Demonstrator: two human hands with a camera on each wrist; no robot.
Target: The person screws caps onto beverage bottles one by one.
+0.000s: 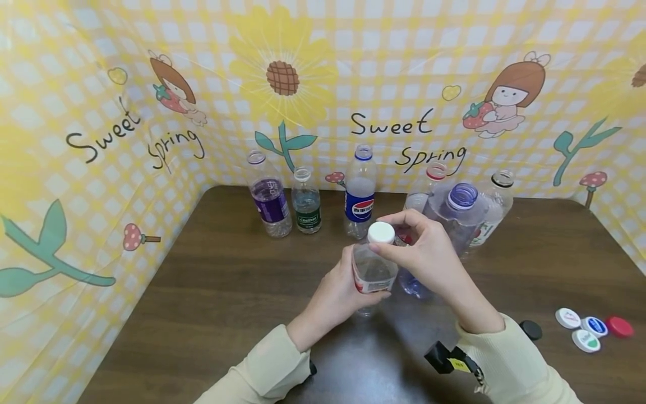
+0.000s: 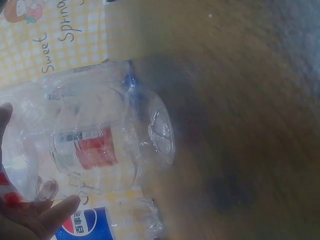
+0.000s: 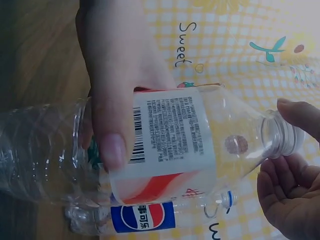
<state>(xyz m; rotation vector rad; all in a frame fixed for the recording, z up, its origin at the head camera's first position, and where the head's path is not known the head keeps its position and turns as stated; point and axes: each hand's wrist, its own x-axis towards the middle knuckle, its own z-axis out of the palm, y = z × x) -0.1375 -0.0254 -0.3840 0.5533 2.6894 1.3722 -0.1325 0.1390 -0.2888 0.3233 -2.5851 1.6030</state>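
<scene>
A clear plastic bottle (image 1: 374, 269) with a white and red label is held upright, slightly tilted, above the table in the head view. My left hand (image 1: 335, 289) grips it round the body. At its neck my right hand (image 1: 421, 247) pinches a white cap (image 1: 381, 232) between thumb and fingers. The right wrist view shows the label's barcode side of the bottle (image 3: 167, 140), with the left thumb across it and the right hand (image 3: 285, 190) around the neck. In the left wrist view the bottle's ridged base is apart from the table.
Behind stand bottles with purple (image 1: 271, 205), green (image 1: 308, 210) and blue Pepsi (image 1: 360, 202) labels. At the right are a large bluish bottle (image 1: 461, 216), a red-ringed bottle (image 1: 419, 199) and a black-ringed one (image 1: 497, 205). Several loose caps, one red (image 1: 619, 326), one black (image 1: 531, 330), lie right.
</scene>
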